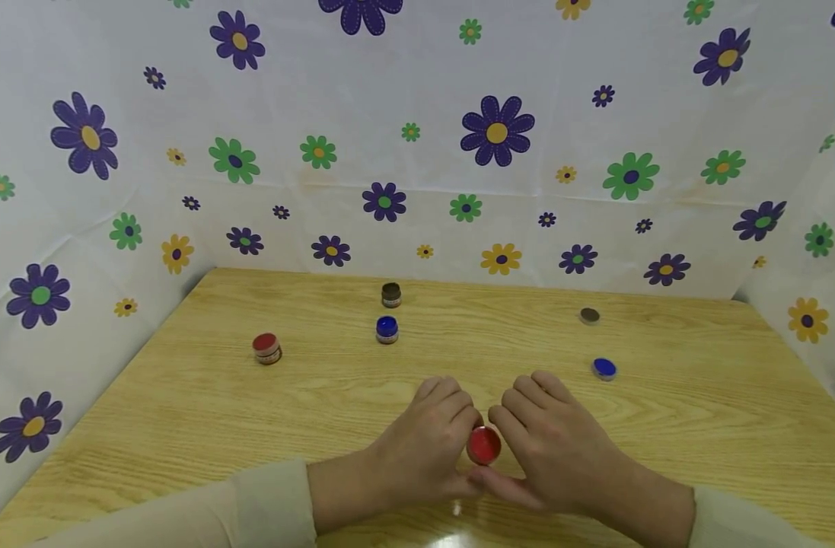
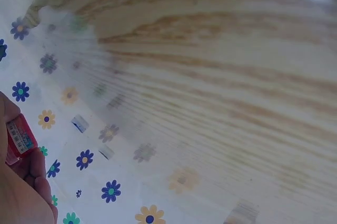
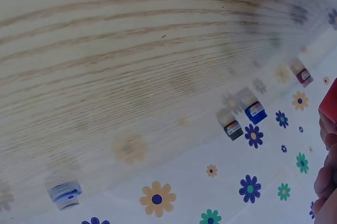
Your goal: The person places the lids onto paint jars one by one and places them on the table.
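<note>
Near the front of the table, my two hands meet around a small red paint jar (image 1: 484, 445). The left hand (image 1: 427, 441) grips it from the left with curled fingers; in the left wrist view, the labelled side of the red paint jar (image 2: 21, 137) shows between thumb and fingers. From the other side the right hand (image 1: 550, 441) holds it, its thumb stretched below the jar. Only a red edge of the jar (image 3: 331, 103) shows in the right wrist view. The round red top faces up; whether a lid is on it I cannot tell.
Farther back stand a blue jar (image 1: 387, 329) and a dark jar (image 1: 391, 294), both apparently uncovered. A dark red jar (image 1: 266, 348) stands left. On the right lie a blue lid (image 1: 604, 369) and a dark lid (image 1: 589, 315). Flower-printed cloth (image 1: 403, 167) borders the wooden table (image 1: 184, 411).
</note>
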Demonstrator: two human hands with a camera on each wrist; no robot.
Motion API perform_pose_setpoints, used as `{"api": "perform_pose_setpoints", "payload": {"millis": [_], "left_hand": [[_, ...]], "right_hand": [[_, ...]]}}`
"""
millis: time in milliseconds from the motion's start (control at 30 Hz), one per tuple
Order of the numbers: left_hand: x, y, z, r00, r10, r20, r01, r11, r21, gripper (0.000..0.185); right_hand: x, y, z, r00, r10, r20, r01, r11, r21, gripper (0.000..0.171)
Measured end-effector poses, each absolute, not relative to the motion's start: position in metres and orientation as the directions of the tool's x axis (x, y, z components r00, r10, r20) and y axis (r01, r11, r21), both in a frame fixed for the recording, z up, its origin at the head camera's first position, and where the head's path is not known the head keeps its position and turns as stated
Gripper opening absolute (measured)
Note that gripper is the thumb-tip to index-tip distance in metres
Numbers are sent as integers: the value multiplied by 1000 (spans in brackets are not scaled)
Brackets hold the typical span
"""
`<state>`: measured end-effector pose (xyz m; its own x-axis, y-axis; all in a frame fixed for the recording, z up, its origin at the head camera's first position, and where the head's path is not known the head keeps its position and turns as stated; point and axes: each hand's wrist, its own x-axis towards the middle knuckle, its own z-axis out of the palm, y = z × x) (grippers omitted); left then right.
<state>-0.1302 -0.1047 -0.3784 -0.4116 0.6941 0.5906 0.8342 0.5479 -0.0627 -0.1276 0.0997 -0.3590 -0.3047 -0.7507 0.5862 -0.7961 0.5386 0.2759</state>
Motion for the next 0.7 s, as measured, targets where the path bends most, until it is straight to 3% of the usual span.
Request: {"api": "perform_pose_setpoints", "payload": {"millis": [300, 700], "left_hand": [[-131, -105, -379, -422, 691, 587, 836, 546, -42, 36], [-130, -103, -379, -406, 691, 598, 827, 556, -82, 39]], "right_hand": [[-128, 99, -361, -279, -754, 595, -822, 508, 257, 39], [-127, 98, -360, -279, -757, 591, -804, 521, 287, 44]]}}
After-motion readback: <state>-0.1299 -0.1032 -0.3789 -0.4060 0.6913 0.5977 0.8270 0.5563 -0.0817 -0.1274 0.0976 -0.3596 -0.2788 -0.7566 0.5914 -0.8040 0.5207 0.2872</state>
